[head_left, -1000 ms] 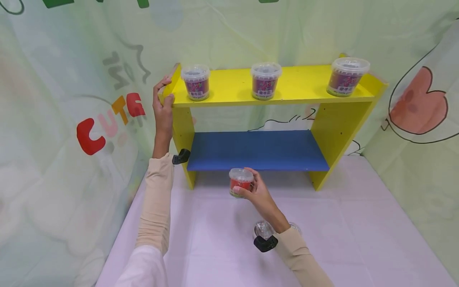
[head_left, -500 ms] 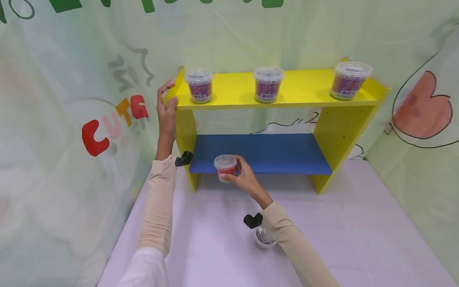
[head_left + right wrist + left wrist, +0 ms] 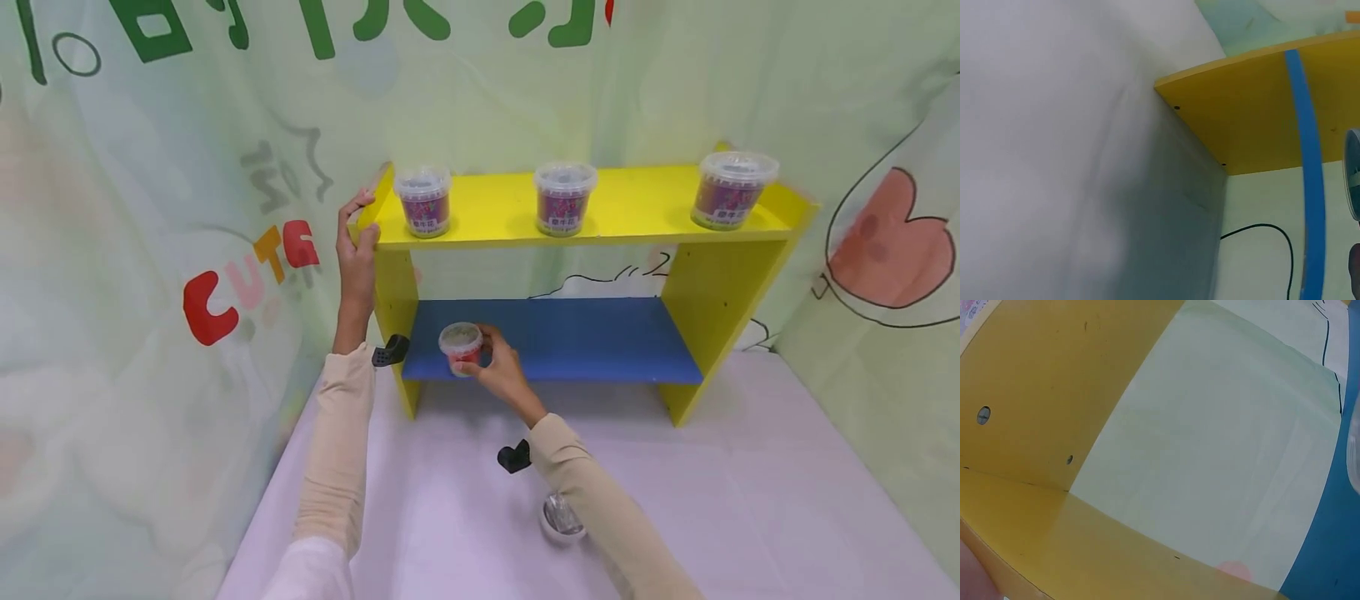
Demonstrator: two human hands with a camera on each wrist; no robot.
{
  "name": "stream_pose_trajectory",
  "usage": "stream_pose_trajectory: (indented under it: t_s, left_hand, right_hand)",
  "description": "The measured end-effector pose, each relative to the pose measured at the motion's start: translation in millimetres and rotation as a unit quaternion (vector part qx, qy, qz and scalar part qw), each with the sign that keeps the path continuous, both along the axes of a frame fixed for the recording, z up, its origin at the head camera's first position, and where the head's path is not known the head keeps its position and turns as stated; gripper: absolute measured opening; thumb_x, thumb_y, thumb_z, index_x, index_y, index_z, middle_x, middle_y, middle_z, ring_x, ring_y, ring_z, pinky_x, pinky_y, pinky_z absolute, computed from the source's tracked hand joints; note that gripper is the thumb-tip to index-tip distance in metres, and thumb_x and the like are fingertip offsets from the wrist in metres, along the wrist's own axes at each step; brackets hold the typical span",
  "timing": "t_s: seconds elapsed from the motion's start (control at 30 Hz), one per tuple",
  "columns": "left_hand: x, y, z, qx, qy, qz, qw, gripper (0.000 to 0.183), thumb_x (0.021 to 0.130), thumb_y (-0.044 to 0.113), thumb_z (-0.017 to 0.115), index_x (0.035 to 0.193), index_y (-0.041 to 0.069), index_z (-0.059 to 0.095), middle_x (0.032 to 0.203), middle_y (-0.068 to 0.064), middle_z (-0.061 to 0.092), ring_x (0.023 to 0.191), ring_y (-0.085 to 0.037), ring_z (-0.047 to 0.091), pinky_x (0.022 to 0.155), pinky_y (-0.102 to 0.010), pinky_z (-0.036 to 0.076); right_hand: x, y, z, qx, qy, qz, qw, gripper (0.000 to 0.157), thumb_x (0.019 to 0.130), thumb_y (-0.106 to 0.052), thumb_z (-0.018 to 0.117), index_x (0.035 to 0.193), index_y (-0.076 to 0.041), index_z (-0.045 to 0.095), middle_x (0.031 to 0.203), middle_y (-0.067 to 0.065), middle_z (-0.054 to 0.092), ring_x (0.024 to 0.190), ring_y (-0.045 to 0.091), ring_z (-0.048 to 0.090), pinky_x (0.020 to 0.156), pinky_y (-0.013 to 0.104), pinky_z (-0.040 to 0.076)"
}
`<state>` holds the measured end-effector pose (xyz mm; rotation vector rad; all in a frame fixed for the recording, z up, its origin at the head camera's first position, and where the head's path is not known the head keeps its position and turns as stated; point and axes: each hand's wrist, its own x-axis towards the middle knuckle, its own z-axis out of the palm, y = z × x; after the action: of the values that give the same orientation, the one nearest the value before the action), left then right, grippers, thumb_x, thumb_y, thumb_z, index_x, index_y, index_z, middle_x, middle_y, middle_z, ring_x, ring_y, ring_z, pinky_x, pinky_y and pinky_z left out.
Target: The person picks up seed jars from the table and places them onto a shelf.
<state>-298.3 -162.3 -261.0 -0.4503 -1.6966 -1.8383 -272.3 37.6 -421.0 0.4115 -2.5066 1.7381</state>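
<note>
My left hand (image 3: pixel 356 265) grips the upper left end of a yellow and blue shelf unit (image 3: pixel 397 321). A small clear plastic tub with a red label and lid (image 3: pixel 460 340) is held between the thumb and fingers of my right hand (image 3: pixel 501 371). It is upright and overlaps the front left of the blue board (image 3: pixel 570 333) in the head view. In the left wrist view only a strip of the tub (image 3: pixel 1354 450) enters at the right edge. The right wrist view catches the tub's base (image 3: pixel 1352 175) and a fingertip (image 3: pixel 1355 269) beside the blue board's edge (image 3: pixel 1311 169).
Three lidded tubs with purple labels, a left one (image 3: pixel 424 204), a middle one (image 3: pixel 564 200) and a right one (image 3: pixel 731 192), stand on the yellow top board (image 3: pixel 495 204). Another clear container (image 3: pixel 561 521) lies on the pale tablecloth (image 3: pixel 435 517), partly behind my right sleeve. Printed curtains (image 3: pixel 135 400) surround the table.
My right hand has carried the red-labelled tub leftward and forward, from before the shelf to over the blue board's front edge. My left hand keeps its grip. The head view has tilted up.
</note>
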Motion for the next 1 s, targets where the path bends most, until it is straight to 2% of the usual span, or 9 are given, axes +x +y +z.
stream_pose_trajectory:
  t_s: [0.1, 0.27, 0.33, 0.4, 0.5, 0.57, 0.73, 1.0]
  left_hand:
    - [3.7, 1.1, -0.2, 0.002, 0.0, 0.0, 1.0, 0.039, 0.093, 0.002, 0.039, 0.132, -0.005, 0.042, 0.156, -0.018, 0.032, 0.146, -0.013, 0.03, 0.112, -0.026, 0.039]
    - [4.1, 1.5, -3.2, 0.003, -0.007, -0.005, 1.0, 0.042, 0.093, 0.004, 0.039, 0.134, -0.006, 0.04, 0.156, -0.015, 0.031, 0.142, -0.015, 0.034, 0.093, -0.014, 0.048]
    - [-1.5, -0.6, -6.8, 0.0, -0.006, -0.006, 1.0, 0.043, 0.094, 0.004, 0.039, 0.136, -0.005, 0.04, 0.156, -0.014, 0.031, 0.142, -0.017, 0.035, 0.088, -0.013, 0.048]
    - [-9.0, -3.2, -10.7, -0.001, -0.001, -0.005, 1.0, 0.044, 0.094, 0.004, 0.039, 0.137, -0.005, 0.039, 0.157, -0.014, 0.03, 0.143, -0.018, 0.033, 0.089, -0.013, 0.049]
    - [-20.7, -6.8, -15.4, 0.001, 0.009, -0.003, 1.0, 0.043, 0.094, 0.003, 0.039, 0.137, -0.003, 0.041, 0.157, -0.012, 0.032, 0.145, -0.016, 0.031, 0.097, -0.016, 0.047]
    - [-23.8, -7.5, -17.3, 0.002, 0.013, -0.002, 0.9999, 0.042, 0.095, 0.004, 0.039, 0.136, -0.001, 0.041, 0.157, -0.01, 0.033, 0.145, -0.014, 0.031, 0.102, -0.019, 0.045]
    - [-24.7, -7.4, -18.1, 0.001, 0.016, 0.006, 0.9999, 0.039, 0.095, 0.006, 0.04, 0.134, 0.004, 0.044, 0.155, -0.003, 0.036, 0.142, -0.01, 0.034, 0.105, -0.023, 0.045]
    - [-25.1, -7.9, -17.4, 0.012, 0.01, -0.009, 0.9998, 0.038, 0.094, 0.005, 0.04, 0.132, 0.006, 0.046, 0.157, -0.006, 0.033, 0.142, -0.011, 0.035, 0.105, -0.023, 0.045]
  right_hand:
    - [-4.7, -3.8, -10.3, 0.012, 0.005, 0.0, 1.0, 0.068, 0.081, -0.01, 0.077, 0.14, -0.003, 0.043, 0.134, 0.02, 0.059, 0.121, 0.034, 0.058, 0.101, 0.051, 0.047]
    - [-8.6, -9.4, -22.3, 0.016, 0.01, -0.015, 1.0, 0.067, 0.081, -0.008, 0.078, 0.138, -0.001, 0.044, 0.132, 0.022, 0.06, 0.121, 0.035, 0.058, 0.101, 0.05, 0.047]
    - [-9.8, -11.5, -23.2, 0.015, 0.015, -0.018, 1.0, 0.068, 0.08, -0.009, 0.079, 0.138, 0.0, 0.044, 0.132, 0.023, 0.06, 0.122, 0.036, 0.058, 0.102, 0.051, 0.047]
    - [-11.6, -13.7, -22.8, 0.017, 0.021, -0.016, 1.0, 0.068, 0.08, -0.01, 0.079, 0.137, 0.001, 0.045, 0.132, 0.024, 0.059, 0.123, 0.037, 0.057, 0.104, 0.051, 0.046]
    - [-14.4, -15.9, -20.8, 0.02, 0.021, -0.012, 1.0, 0.068, 0.08, -0.013, 0.079, 0.137, 0.002, 0.045, 0.134, 0.024, 0.058, 0.126, 0.037, 0.055, 0.106, 0.051, 0.043]
    - [-15.1, -16.9, -21.0, 0.024, 0.015, -0.012, 1.0, 0.07, 0.08, -0.013, 0.079, 0.138, 0.002, 0.043, 0.136, 0.024, 0.056, 0.128, 0.038, 0.052, 0.108, 0.052, 0.041]
    - [-15.5, -18.8, -22.7, 0.036, 0.016, -0.004, 0.999, 0.082, 0.078, -0.014, 0.081, 0.144, 0.003, 0.035, 0.139, 0.025, 0.051, 0.13, 0.041, 0.049, 0.11, 0.053, 0.039]
    - [-15.5, -23.9, -27.5, 0.068, 0.047, -0.019, 0.996, 0.086, 0.077, -0.014, 0.082, 0.145, 0.001, 0.033, 0.138, 0.025, 0.052, 0.127, 0.041, 0.052, 0.107, 0.053, 0.042]
